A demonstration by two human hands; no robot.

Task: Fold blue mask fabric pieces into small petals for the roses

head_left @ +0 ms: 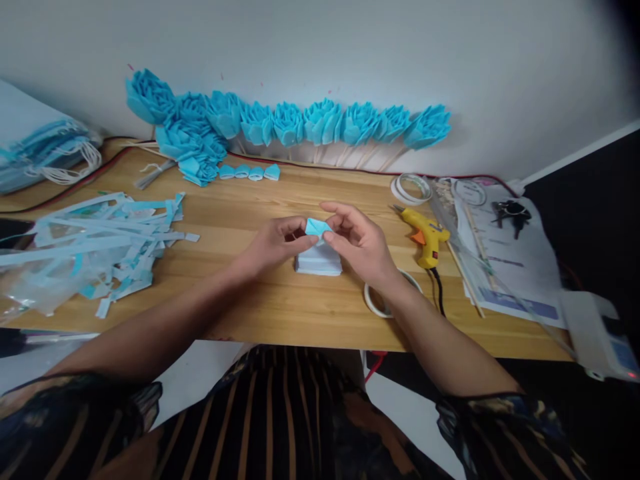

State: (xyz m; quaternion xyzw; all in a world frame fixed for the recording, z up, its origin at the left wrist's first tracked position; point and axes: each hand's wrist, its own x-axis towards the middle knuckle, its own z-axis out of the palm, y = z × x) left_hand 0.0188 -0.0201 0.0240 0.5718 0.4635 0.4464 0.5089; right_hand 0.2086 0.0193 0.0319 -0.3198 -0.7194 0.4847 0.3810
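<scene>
Between my two hands is a small folded blue piece point(318, 228), apparently of thin fabric or paper, with a crease running across it. My left hand point(283, 240) pinches its left side between thumb and fingers. On the other side my right hand point(357, 241) pinches the lower right edge with the thumb, its index finger raised a little above. Directly under the hands lies a stack of pale squares point(319, 261). Further back, a short row of folded blue pieces point(249, 173) rests on the table.
Blue flowers point(289, 124) on sticks lean along the wall. Strips of scrap point(115, 240) pile up at left. To the right are a yellow glue gun point(425, 233), a tape roll point(373, 303) near my right forearm, more tape rolls point(411, 189), papers point(525, 260) and keys point(513, 213).
</scene>
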